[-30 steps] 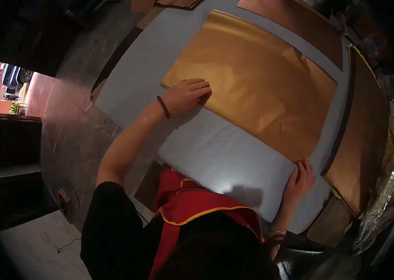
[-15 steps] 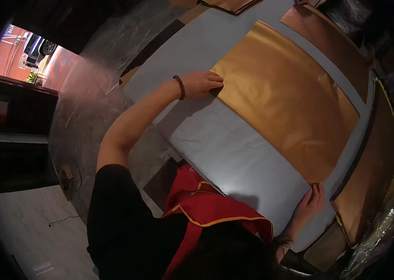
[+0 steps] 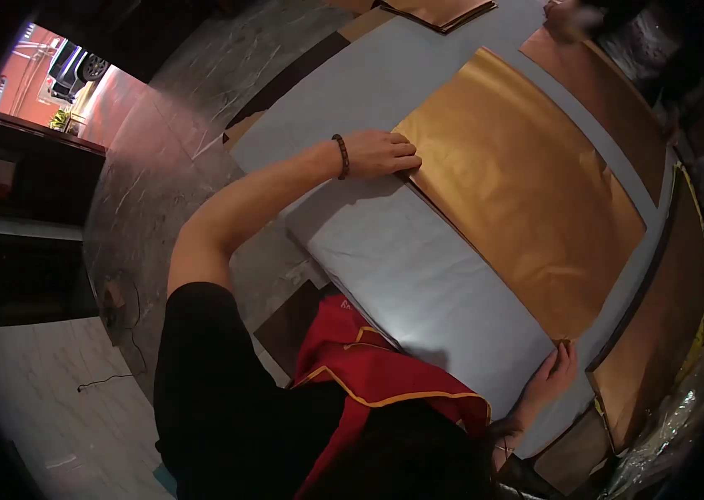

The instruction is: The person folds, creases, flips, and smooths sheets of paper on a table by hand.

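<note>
A large gold sheet, slightly wrinkled and looking like paper or thin fabric, lies over a pale grey sheet-covered surface. My left hand, with a dark beaded bracelet at its wrist, has its fingers closed on the gold sheet's near left corner. At the near right corner, my right hand pinches the same sheet. A thin dark brown strip shows along the near edge between the hands. The fingertips' undersides are hidden.
Copper-brown sheets lie beyond on the right, near another person's hand. More brown sheets lie at the right, beside clear plastic wrap. A brown stack sits at the top. Red cloth hangs at the near edge.
Both hands keep hold of the gold sheet's near corners. Its near edge has shifted slightly away, and the dark strip along it shows more. The view has also shifted a little.
</note>
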A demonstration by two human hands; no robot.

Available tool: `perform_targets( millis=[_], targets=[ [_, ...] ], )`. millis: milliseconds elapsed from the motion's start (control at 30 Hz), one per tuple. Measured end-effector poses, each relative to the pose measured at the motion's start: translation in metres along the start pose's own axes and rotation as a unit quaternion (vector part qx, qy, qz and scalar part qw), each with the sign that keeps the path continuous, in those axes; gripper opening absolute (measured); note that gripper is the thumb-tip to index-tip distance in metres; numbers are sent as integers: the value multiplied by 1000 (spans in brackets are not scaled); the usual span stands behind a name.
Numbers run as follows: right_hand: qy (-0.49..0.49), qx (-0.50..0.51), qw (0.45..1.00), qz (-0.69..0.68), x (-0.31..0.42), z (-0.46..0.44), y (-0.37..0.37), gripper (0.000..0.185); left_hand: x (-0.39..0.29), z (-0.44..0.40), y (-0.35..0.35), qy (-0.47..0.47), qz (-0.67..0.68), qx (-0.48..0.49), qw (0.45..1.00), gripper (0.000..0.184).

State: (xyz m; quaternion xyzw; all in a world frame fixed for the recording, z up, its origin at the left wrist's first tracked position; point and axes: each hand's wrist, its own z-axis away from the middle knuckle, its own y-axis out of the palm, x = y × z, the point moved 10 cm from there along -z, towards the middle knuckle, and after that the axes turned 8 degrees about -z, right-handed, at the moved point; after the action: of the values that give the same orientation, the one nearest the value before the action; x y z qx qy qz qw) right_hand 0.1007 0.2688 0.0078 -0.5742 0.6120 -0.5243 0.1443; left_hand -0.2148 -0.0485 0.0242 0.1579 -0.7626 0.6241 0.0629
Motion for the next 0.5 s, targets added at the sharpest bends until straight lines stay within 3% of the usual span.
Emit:
perform_targets(
  millis=[200,333,400,500],
  targets=[
    [-22,5,1000,18,6,-1,-1,20,6,5,7,-60,-1,33,998,21],
    [-33,-1,999,-10,3,-2,0,19,14,23,-1,-87,-73,-17,993,15],
    [-19,-1,1000,-22,-1,-2,0,19,19,33,-15,-130,-122,-93,980,9],
    [-14,-3,1000,-17,7,-4,-2,19,25,44,-21,-193,-88,-125,969,9]
  ],
)
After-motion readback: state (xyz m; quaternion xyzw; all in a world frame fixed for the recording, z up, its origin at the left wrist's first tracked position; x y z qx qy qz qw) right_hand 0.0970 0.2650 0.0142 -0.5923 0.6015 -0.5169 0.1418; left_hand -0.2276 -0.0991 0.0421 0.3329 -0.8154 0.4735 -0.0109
